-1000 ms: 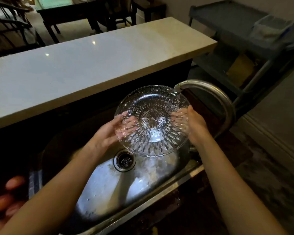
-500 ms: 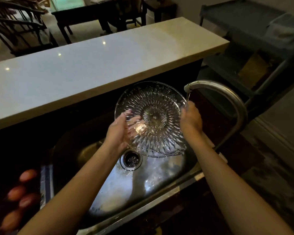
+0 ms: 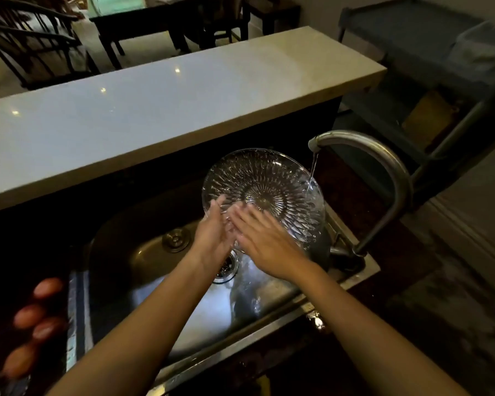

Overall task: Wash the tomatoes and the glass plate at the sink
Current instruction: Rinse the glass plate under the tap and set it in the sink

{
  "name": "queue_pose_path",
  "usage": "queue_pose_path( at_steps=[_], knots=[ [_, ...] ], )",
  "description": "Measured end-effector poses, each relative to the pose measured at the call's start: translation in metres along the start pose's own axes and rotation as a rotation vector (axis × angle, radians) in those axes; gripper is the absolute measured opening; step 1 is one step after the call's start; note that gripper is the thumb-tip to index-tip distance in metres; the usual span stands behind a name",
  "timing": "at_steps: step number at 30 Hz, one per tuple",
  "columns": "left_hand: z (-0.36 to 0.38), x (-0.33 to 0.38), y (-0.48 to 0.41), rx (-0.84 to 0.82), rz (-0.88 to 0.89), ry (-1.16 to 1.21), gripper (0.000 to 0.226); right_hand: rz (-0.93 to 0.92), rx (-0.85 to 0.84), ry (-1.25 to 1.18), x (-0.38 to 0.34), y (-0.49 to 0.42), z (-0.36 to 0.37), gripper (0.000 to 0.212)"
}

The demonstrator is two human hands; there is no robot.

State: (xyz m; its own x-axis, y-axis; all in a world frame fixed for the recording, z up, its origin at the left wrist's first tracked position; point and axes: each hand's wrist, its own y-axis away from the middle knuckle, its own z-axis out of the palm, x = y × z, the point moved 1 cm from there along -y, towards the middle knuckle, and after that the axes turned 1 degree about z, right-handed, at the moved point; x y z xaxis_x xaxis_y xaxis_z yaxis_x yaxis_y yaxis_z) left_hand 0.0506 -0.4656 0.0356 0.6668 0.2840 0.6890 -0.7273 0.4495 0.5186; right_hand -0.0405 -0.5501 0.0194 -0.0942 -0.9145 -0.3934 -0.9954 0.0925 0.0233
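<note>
Beyond the sink (image 3: 143, 252) runs a long pale counter (image 3: 183, 110), dark chairs (image 3: 35, 50) behind it; over the basin the glass plate (image 3: 263, 178) tilts under the faucet (image 3: 383, 161); left hand (image 3: 212, 232) holds its near rim, right hand (image 3: 266, 244) lies flat on its face; washing seems midway; 4 tomatoes (image 3: 29, 315) wait at the left.

Frame centre: glass plate (image 3: 265, 192) tilted over the sink (image 3: 132, 252), left hand (image 3: 212, 232) at its lower-left rim, right hand (image 3: 265, 244) laid on its near face just beside the left. Tap (image 3: 395, 172) rises from the sink's right edge and arches left, spout above the plate's upper-right rim; drain (image 3: 228, 267) lies below the hands, plug (image 3: 176, 239) left of it in the basin. Counter (image 3: 155, 110) runs behind the sink across the upper half; tomatoes (image 3: 29, 315) lie at lower left, outside the basin.
</note>
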Motion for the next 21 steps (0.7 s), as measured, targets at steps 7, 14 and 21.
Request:
queue_pose_path(
  at_steps=[7, 14, 21],
  knots=[
    [-0.020, -0.005, 0.000, -0.014, -0.056, 0.079, 0.043, 0.440, -0.003, 0.223, 0.076, -0.005, -0.027, 0.068],
    [-0.022, 0.005, 0.000, 0.004, -0.024, 0.163, 0.041, 0.372, 0.055, 0.311, 0.069, -0.041, -0.039, 0.064],
    [0.005, -0.025, 0.007, -0.066, -0.160, 0.180, 0.047, 0.297, 0.028, 0.310, 0.045, -0.055, -0.031, 0.060]
  ],
)
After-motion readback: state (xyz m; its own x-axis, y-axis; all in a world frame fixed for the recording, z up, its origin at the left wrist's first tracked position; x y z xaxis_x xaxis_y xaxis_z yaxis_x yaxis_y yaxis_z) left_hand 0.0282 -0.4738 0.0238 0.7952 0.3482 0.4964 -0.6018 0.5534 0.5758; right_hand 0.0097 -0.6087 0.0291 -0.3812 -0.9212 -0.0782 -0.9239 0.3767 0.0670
